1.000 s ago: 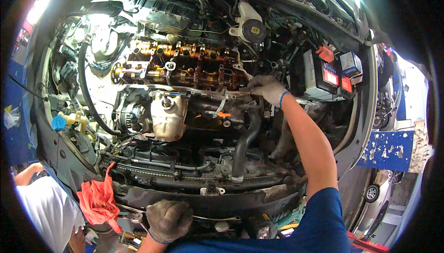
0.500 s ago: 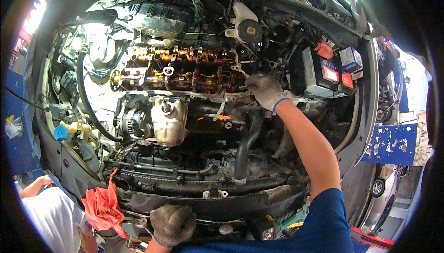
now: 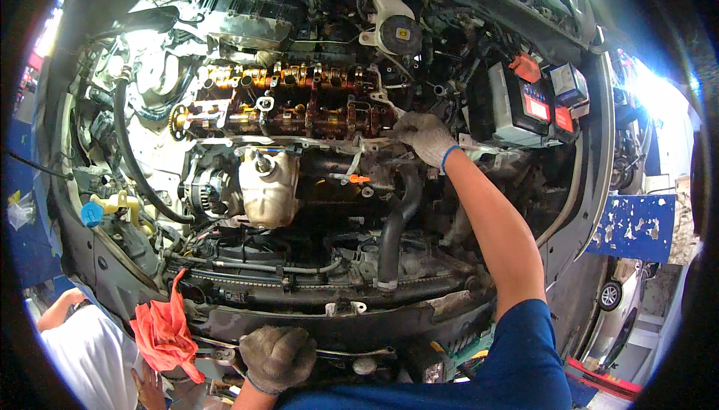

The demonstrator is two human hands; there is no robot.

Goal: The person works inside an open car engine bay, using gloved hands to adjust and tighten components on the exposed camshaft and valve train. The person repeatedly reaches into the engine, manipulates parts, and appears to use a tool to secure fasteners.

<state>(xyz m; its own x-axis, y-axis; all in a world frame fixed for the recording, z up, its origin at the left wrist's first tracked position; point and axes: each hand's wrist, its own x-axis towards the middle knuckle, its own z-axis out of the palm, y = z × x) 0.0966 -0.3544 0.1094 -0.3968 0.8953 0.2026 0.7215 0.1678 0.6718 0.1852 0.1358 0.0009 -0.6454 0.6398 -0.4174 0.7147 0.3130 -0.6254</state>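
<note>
My right hand (image 3: pixel 427 139), in a grey knitted glove with a blue cuff, reaches to the right end of the open cylinder head (image 3: pixel 299 138). Its fingers are bent together against the metal there, and whatever is between them is hidden. The camshafts (image 3: pixel 329 120) lie exposed and amber with oil, with a toothed wheel (image 3: pixel 178 122) at their left end. Down at the front edge of the engine bay, my left hand (image 3: pixel 278 359) is curled into a fist in a matching, dirtier glove. Its palm side does not show.
A black radiator hose (image 3: pixel 391 249) and a tan heat shield (image 3: pixel 266 199) stand in front of the head. The battery (image 3: pixel 517 107) is at right, a red rag (image 3: pixel 166 333) hangs at front left. Another person in a white shirt (image 3: pixel 90 350) is at lower left.
The whole view has shifted slightly, so the engine sits a little higher and further left. Both my hands keep nearly the same places, the right still at the cylinder head's end.
</note>
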